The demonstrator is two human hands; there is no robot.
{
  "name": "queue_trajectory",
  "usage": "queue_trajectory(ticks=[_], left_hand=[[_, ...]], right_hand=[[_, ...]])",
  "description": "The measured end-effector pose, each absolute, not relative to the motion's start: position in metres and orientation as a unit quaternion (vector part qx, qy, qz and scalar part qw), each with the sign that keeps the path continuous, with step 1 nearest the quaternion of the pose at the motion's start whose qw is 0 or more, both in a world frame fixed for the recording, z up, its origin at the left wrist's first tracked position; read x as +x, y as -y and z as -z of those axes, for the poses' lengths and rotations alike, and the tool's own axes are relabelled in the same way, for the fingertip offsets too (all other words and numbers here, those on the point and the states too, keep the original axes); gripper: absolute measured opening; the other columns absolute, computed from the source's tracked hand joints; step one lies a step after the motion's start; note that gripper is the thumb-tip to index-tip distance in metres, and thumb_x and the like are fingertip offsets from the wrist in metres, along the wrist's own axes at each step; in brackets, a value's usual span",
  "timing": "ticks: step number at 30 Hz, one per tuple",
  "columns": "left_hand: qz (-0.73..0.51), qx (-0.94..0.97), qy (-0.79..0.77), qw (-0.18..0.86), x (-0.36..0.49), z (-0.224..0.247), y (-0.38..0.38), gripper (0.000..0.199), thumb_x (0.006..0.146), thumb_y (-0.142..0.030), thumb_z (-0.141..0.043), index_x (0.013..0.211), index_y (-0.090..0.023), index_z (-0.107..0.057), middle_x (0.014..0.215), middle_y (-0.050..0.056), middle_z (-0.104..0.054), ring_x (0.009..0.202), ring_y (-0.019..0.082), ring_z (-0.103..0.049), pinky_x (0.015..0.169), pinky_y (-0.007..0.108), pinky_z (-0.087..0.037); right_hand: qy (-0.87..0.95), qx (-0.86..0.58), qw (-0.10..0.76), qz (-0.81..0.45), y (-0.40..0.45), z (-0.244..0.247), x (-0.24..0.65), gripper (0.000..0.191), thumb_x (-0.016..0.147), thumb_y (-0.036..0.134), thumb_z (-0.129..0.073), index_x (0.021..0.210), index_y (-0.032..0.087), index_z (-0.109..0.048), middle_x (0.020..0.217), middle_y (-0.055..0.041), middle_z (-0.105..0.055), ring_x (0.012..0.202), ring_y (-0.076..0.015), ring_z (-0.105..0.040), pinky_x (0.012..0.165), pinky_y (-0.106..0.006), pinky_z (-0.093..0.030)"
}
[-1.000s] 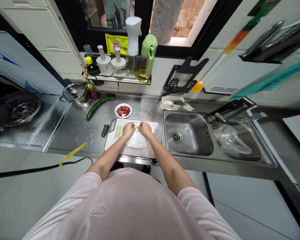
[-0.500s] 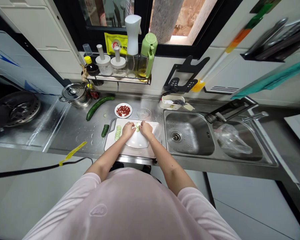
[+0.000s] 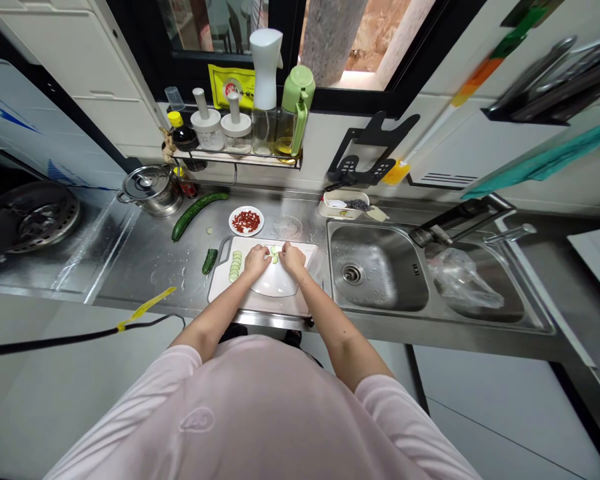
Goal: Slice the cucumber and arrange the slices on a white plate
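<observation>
In the head view, the person's bare left hand (image 3: pixel 257 261) and bare right hand (image 3: pixel 293 259) meet over a glossy white fan-shaped plate (image 3: pixel 275 285), which lies on a white rectangular cutting board (image 3: pixel 220 288) on the stainless-steel desk (image 3: pixel 153 270). Small pale-green cucumber slices (image 3: pixel 275 259) sit at the far part of the plate, between the hands. The fingers of both hands are curled in close around these slices, with only a narrow gap between the hands; whether either pinches a slice or merely touches it, I cannot tell.

Just beside the left hand, a row of overlapping pale-green cucumber rounds (image 3: pixel 235 266) lies on the board; a sideways swing of that wrist could knock it out of line. The slices on the plate could slide apart if their cut faces are wet, since the surface looks smooth. A forearm pressing on the near edge might shift the plate.
</observation>
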State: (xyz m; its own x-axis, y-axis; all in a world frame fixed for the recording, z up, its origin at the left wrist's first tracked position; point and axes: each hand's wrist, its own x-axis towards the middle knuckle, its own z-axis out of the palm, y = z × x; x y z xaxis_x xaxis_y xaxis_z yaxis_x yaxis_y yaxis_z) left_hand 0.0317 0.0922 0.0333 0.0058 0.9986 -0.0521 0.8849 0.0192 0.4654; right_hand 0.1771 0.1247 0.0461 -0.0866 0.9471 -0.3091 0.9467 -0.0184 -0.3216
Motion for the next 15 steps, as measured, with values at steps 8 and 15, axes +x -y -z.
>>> queue_trajectory(ticks=[8,15], left_hand=[[-0.144,0.686,-0.688,0.185,0.0319,-0.0333,-0.0919,0.016,0.081,-0.028,-0.056,0.093,-0.021,-0.064,0.097,0.006,-0.057,0.093,0.019,-0.052,0.079,0.027,-0.039],[-0.153,0.688,-0.686,0.178,0.032,-0.032,-0.0923,0.015,0.081,-0.028,-0.055,0.091,-0.02,-0.063,0.095,0.006,-0.057,0.091,0.018,-0.052,0.076,0.027,-0.039]], right_hand=[[0.702,-0.677,0.002,-0.223,-0.1245,-0.0435,0.1785,0.023,0.088,0.034,-0.047,0.105,0.021,-0.054,0.097,-0.0087,-0.065,0.093,-0.0211,-0.06,0.074,-0.028,-0.04],[0.701,-0.676,0.005,-0.225,-0.1256,-0.0429,0.1792,0.024,0.087,0.032,-0.046,0.106,0.021,-0.055,0.098,-0.0089,-0.065,0.091,-0.0213,-0.06,0.073,-0.028,-0.039]])
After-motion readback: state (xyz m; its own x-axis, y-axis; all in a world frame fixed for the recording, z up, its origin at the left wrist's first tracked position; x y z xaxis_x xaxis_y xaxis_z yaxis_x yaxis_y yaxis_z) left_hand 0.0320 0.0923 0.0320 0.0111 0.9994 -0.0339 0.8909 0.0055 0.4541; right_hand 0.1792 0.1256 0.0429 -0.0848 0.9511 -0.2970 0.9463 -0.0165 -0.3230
